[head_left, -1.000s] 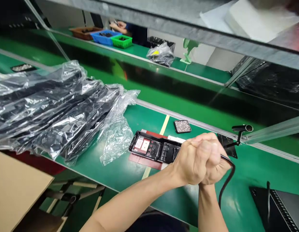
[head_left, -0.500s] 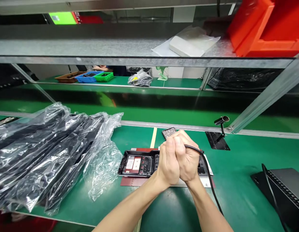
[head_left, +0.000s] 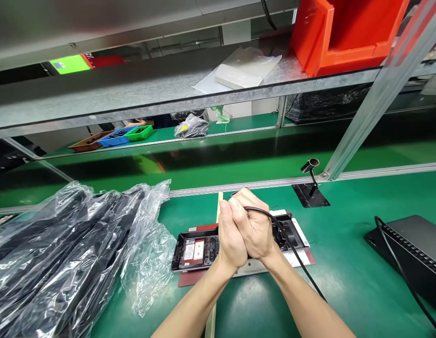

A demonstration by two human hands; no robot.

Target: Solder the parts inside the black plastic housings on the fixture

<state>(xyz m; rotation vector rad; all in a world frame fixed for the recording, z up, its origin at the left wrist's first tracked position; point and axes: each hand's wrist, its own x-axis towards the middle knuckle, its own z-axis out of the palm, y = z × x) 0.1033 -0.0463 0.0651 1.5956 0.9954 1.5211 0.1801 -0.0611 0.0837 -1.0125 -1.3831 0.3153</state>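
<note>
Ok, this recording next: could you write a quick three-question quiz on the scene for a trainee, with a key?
1. Multiple choice: how are the left hand and the right hand placed in front of the black casing in this view?
A. Apart, one at each end
B. Together, fingers curled
C. Side by side, palms up and open

2. True or false: the orange bin stands on the metal shelf.

3. Fill in: from the closed hands, a thin black ____ runs down toward the lower right of the picture.

Key: 1: B. 2: true. 3: cable.
</note>
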